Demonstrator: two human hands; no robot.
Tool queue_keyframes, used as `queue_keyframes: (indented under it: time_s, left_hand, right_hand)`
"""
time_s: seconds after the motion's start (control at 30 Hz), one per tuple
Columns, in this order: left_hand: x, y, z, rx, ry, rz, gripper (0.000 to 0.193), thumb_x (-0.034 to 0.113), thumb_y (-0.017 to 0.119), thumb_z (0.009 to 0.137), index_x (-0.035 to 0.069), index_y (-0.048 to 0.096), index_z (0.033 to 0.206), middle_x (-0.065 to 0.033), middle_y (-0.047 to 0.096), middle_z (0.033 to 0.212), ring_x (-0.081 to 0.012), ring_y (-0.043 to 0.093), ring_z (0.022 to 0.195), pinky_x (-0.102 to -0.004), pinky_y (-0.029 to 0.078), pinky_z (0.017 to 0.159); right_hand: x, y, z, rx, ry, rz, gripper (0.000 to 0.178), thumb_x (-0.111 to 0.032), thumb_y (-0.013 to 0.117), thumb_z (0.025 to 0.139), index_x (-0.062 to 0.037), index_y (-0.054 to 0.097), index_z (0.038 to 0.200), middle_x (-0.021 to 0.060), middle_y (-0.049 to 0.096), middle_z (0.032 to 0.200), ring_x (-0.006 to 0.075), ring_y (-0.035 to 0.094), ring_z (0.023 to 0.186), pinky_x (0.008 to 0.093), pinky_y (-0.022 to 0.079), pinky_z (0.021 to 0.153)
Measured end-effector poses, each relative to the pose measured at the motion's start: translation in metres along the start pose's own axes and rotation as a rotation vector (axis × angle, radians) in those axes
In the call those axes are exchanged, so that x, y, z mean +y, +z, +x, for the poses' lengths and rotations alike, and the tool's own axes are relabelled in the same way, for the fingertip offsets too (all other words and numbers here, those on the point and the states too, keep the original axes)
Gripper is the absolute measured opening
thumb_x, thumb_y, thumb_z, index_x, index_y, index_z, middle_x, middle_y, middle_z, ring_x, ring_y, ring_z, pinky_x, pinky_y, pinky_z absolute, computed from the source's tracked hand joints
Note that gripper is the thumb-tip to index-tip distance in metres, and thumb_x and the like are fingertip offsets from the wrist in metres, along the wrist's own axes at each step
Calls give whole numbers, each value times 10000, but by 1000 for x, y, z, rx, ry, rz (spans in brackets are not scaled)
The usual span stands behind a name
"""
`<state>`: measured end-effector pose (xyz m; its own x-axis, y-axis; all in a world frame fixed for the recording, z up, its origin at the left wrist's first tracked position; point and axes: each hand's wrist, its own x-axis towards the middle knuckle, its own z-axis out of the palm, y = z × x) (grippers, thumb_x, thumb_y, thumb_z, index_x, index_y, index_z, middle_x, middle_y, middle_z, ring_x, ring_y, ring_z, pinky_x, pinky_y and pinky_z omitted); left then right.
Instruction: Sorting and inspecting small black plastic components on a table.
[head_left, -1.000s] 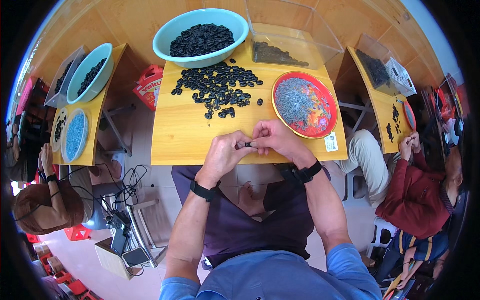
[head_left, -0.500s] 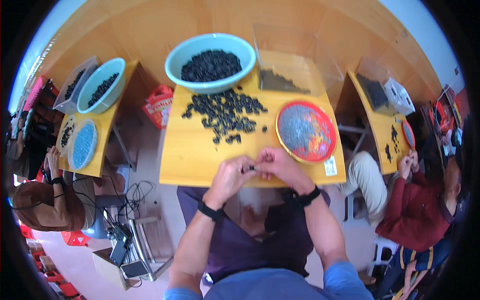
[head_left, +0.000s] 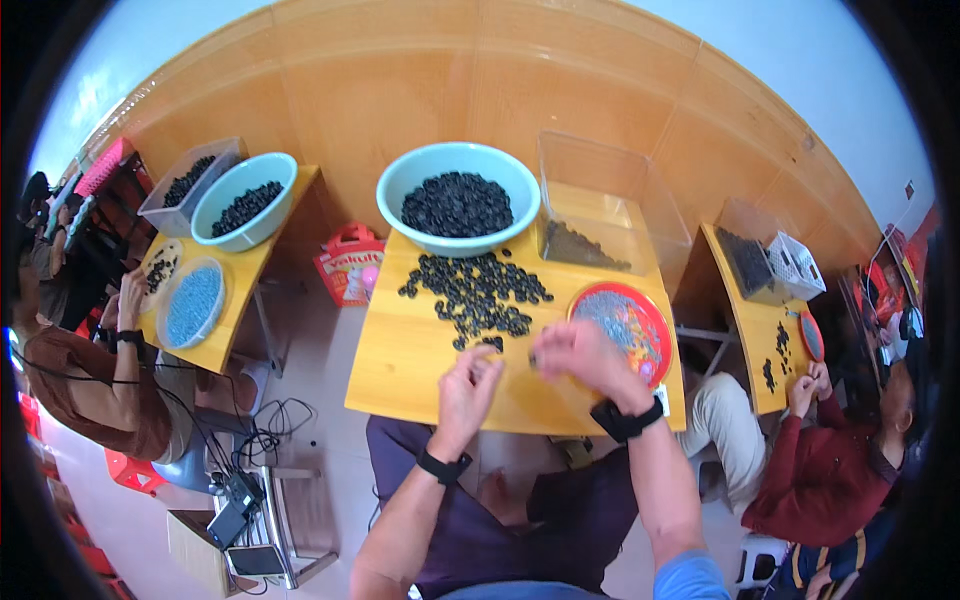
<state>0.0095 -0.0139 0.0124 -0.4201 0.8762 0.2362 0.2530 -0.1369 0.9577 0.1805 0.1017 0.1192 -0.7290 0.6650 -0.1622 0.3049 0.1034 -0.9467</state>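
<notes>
My left hand [head_left: 468,392] is over the near part of the yellow table [head_left: 400,375], its fingers loosely bent and apart. Its fingertips come up to the near edge of a loose spread of small round black pieces [head_left: 470,295]. Farther right, my right hand [head_left: 590,357] is smeared by motion, its fingers pinched around what looks like a small black piece [head_left: 534,358]. That hand partly covers a red round tray [head_left: 655,345] holding many small grey-blue bits.
A light blue basin [head_left: 390,215] heaped with black pieces stands at the back. Beside it is a clear plastic bin [head_left: 585,215] with dark bits at the bottom. Neighbouring tables hold similar basins and trays, with a person [head_left: 95,375] at left and another [head_left: 825,460] at right.
My hands were together at the table's near edge around a small black piece; they have parted. The left has moved toward the black pieces, the right toward the tray. The view has tilted up.
</notes>
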Motion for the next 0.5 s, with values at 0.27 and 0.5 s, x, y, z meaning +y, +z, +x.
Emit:
queue_keyframes:
  time_s: [0.27, 0.5]
  left_hand:
    - [-2, 0, 8, 168, -65, -258, 144, 31, 654, 937, -21, 656, 1071, 8, 636, 750, -39, 533, 651, -215, 465, 613]
    - [-4, 1, 5, 164, -84, -239, 112, 35, 656, 935, -28, 675, 1025, 4, 647, 748, -31, 521, 650, -212, 460, 602]
  right_hand:
    - [8, 7, 49, 415, -269, -732, 214, 18, 550, 858, 74, 669, 1027, 196, 705, 938, 337, 689, 806, 402, 555, 815]
    - [63, 41, 37, 405, -376, -1076, 231, 44, 560, 784, 35, 707, 962, 179, 685, 908, 353, 640, 893, 441, 524, 837]
